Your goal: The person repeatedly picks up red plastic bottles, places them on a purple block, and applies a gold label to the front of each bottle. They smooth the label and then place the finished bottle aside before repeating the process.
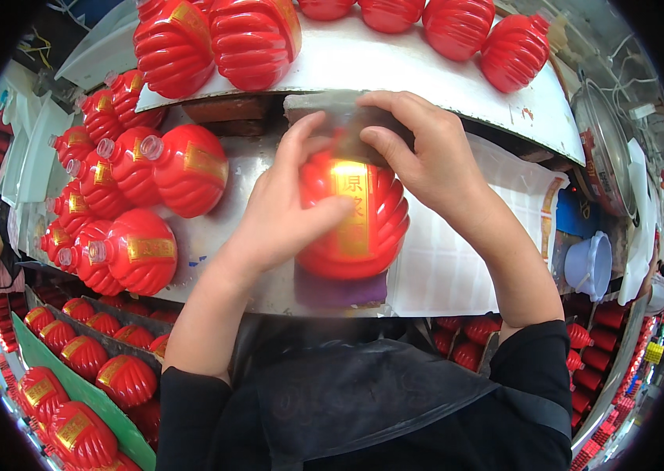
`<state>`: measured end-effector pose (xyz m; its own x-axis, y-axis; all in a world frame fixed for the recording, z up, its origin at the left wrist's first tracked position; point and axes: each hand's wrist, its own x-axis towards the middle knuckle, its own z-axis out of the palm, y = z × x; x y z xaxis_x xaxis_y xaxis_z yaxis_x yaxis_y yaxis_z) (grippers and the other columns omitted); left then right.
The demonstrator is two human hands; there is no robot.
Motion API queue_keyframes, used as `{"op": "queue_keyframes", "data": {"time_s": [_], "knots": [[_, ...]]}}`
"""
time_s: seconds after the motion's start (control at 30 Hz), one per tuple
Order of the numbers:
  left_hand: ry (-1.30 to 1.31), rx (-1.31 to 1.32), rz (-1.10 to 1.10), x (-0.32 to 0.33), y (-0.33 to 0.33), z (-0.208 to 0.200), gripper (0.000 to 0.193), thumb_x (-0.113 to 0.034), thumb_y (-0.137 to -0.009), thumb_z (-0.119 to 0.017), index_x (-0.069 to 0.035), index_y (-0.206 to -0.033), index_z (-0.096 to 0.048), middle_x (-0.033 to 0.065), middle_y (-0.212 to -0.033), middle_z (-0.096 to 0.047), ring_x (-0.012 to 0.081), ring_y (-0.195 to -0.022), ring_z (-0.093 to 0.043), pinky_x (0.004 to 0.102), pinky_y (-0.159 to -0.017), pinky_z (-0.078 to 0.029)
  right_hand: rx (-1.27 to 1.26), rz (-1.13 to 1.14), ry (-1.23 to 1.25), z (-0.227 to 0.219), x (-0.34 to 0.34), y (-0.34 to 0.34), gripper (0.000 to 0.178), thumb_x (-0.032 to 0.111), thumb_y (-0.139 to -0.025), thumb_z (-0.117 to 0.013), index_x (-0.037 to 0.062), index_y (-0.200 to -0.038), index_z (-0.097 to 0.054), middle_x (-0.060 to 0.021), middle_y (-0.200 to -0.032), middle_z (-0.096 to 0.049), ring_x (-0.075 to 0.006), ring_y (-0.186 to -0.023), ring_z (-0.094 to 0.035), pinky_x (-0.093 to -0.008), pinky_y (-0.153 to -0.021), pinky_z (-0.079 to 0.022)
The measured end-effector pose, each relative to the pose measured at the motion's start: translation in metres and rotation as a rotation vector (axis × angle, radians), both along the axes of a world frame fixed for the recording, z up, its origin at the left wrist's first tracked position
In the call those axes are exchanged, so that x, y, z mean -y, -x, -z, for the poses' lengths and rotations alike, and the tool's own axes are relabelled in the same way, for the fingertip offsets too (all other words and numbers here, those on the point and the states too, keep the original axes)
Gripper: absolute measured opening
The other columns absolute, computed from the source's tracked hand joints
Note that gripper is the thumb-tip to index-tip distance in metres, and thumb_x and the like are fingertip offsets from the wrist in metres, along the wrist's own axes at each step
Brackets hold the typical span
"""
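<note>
A red ribbed plastic bottle (387, 235) with a gold label lies in front of me on a purple cloth (340, 292), its neck pointing away. My left hand (281, 200) is at its left side, fingers spread beside the shoulder and thumb stretched across the label. Above the bottle's upper right, my right hand (426, 149) is curved, with thumb and fingers apart. Between the two hands, a greyish blur covers the neck, and I cannot make out what it is.
Several similar red bottles (194, 169) stand on the left of the worktop. More bottles (249, 39) sit on a raised white shelf (363, 59) across the back. A white sheet (449, 251) covers the right side, near a pale blue bucket (588, 265). Bottle-filled crates (84, 357) flank me below.
</note>
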<state>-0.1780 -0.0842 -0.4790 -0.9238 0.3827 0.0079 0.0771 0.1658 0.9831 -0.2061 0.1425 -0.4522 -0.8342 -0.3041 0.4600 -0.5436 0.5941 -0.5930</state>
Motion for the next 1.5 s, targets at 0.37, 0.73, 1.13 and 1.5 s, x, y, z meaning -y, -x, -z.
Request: {"op": "queue_keyframes", "data": {"time_s": [0.37, 0.73, 1.13, 1.5], "knots": [[-0.076, 0.158, 0.082, -0.008, 0.015, -0.008, 0.102, -0.028, -0.077, -0.083, -0.001, -0.161, -0.029, 0.0266, -0.15, -0.051, 0.0317, -0.14, -0.052, 0.0419, -0.116, -0.043, -0.014, 0.002, -0.104, -0.014, 0.009, -0.003, 0.025, 0.01, -0.091, -0.069, 0.0007, -0.114, -0.07, -0.0207, -0.104, -0.074, -0.0402, -0.095, -0.072, -0.0461, -0.085, -0.057], [-0.118, -0.012, 0.006, -0.006, -0.014, -0.014, 0.111, -0.023, -0.072, -0.088, -0.006, -0.163, -0.027, 0.0197, -0.137, -0.061, 0.0278, -0.129, -0.061, 0.04, -0.111, -0.049, -0.101, -0.156, -0.153, -0.041, 0.009, -0.025, 0.031, 0.003, -0.087, -0.076, 0.0034, -0.116, -0.068, -0.0151, -0.097, -0.071, -0.0332, -0.086, -0.072, -0.0385, -0.076, -0.059], [-0.243, 0.072, -0.047, -0.012, -0.018, -0.024, 0.069, -0.014, -0.082, -0.082, 0.002, -0.141, -0.05, 0.0162, -0.131, -0.064, 0.0218, -0.124, -0.062, 0.0359, -0.106, -0.051, -0.25, -0.116, -0.002, -0.031, -0.008, -0.058, 0.034, -0.008, -0.08, -0.081, 0.0006, -0.112, -0.07, -0.0131, -0.098, -0.075, -0.0233, -0.088, -0.074, -0.0331, -0.075, -0.059], [-0.397, 0.235, -0.136, -0.019, -0.004, -0.021, 0.047, -0.01, -0.1, -0.07, 0.005, -0.139, -0.049, 0.0149, -0.122, -0.069, 0.0183, -0.11, -0.07, 0.0312, -0.096, -0.059, -0.317, -0.351, -0.025, 0.019, 0.013, -0.144, 0.016, 0.006, -0.085, -0.073, 0.0056, -0.101, -0.075, -0.0138, -0.108, -0.076, -0.0272, -0.094, -0.076, -0.0345, -0.079, -0.061]]}}
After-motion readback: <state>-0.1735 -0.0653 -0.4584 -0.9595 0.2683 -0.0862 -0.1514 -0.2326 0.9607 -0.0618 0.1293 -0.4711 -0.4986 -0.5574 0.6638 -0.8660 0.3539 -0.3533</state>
